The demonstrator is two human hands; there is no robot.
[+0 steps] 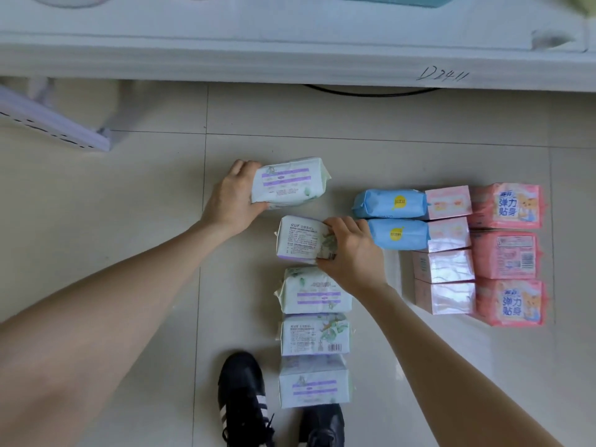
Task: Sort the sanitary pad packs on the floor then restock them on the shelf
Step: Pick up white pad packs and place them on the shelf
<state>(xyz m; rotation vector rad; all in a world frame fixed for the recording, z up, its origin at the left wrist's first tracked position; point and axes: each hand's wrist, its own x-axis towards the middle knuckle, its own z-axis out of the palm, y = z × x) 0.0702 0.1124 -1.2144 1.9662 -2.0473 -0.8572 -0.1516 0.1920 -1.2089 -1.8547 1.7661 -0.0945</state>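
At the head of the white-and-lilac column on the floor [129,221], I note my left hand [230,201] grasping a white pack [288,183] by its left end, thumb on the near edge and fingers [243,166] curled over the far edge. That pack lies slightly skewed, its long axis running left to right with the right end tipped away, and it sits apart from the pack below it. My right hand [350,250] grips the second pack [301,240] at its right end, fingertips pressed on the top face near the barcode. Three further white packs [314,337] lie below in a touching column, axes left to right. To the right, blue packs [392,217], pale pink packs [446,250] and coral packs [508,253] are already grouped. The shelf [290,59] edge runs across the top. In my judgement, the left-hand pack needs squaring and drawing toward me to close the gap; the left hand is nearer.
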